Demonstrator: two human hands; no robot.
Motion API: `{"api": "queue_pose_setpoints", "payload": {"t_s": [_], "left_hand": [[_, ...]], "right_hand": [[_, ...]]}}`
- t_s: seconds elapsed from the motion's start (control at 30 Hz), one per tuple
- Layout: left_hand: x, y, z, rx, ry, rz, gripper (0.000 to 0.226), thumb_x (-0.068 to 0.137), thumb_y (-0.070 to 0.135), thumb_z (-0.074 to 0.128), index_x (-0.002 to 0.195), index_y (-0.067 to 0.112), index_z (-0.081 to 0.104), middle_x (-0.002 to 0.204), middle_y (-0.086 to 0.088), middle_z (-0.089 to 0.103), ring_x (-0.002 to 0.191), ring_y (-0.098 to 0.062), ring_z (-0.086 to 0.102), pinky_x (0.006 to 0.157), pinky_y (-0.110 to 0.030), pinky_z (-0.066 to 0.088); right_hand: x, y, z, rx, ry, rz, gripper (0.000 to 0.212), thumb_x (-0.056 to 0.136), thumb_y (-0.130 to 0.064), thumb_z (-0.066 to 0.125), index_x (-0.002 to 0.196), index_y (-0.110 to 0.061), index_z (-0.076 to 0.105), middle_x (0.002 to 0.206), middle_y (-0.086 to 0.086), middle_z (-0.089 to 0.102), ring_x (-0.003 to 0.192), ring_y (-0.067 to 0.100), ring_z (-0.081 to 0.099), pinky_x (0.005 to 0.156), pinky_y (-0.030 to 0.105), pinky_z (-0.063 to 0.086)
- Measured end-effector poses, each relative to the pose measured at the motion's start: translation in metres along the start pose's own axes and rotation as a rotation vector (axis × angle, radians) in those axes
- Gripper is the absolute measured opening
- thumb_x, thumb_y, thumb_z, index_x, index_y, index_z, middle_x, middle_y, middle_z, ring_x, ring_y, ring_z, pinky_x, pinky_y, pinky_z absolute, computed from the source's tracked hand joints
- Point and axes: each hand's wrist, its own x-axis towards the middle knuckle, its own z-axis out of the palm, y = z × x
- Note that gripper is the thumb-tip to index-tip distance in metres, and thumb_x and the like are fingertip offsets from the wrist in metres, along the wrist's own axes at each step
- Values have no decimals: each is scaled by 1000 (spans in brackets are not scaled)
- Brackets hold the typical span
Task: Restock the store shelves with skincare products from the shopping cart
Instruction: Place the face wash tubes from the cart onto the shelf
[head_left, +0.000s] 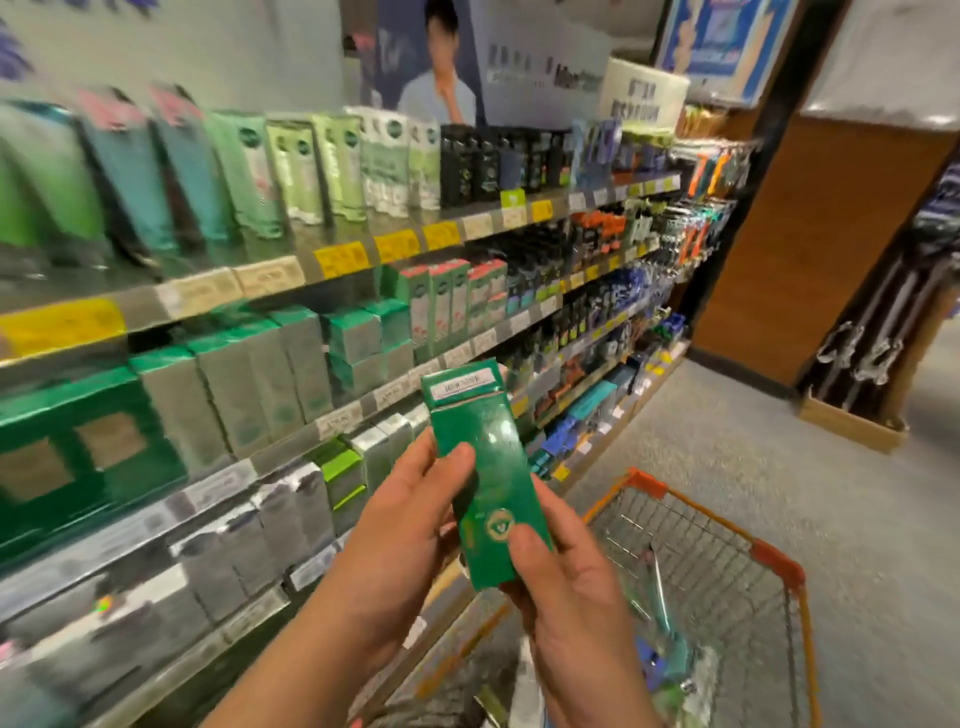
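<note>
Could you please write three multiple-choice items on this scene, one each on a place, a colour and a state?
1. Where is the cart?
A. lower right, in the aisle
B. on the top shelf
C. behind the poster

2. What colour is the held box?
A. red
B. green
C. white

3. How is the box held?
A. left hand only
B. lying in the cart
C. both hands

Answers:
1 A, the wire cart stands on the floor right of the shelves.
2 B, its face is glossy green.
3 C, the left hand grips its left side and the right hand grips its lower end.
</note>
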Motion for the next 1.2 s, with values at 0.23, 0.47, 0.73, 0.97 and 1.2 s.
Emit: {"api": "queue_pose_setpoints", "payload": {"t_s": [0.23,0.47,0.73,0.97,1.2], "left_hand": [[-48,49,-80,-111,186,97,58,74,41,67,125,14,64,108,-18,75,89,-28,71,81,-40,54],[-110,90,-164,-32,379,182,54,84,51,69,128,22,61,114,-12,76,102,-30,74,92,-48,58],[-172,134,-234,-55,494,264,43,88,38,59,127,20,60,108,-10,78,93,-25,77,74,-36,60],[-197,156,-271,-77,605,321,50,87,39,58,132,18,60,115,-13,76,104,-31,74,84,-42,59],[-191,185,-295,-79,665,369,51,86,40,56,132,18,61,116,-13,76,103,-31,75,88,-48,59]], "right_hand": [[-25,15,106,-143,-180,-72,101,35,-43,100,127,-19,67,111,4,79,99,18,76,95,35,59],[-56,51,200,-283,-298,-148,92,39,-83,86,121,-43,74,126,3,72,113,17,71,100,41,58],[-80,85,288,-341,-483,-153,57,61,-65,74,116,-69,62,129,-1,65,110,17,68,90,42,60],[-80,105,336,-294,-632,-157,55,67,-61,75,121,-59,64,129,-1,68,118,21,67,103,54,54],[-56,103,374,-232,-782,-132,82,63,-95,60,128,-45,66,132,-7,69,121,17,67,104,53,53]]}}
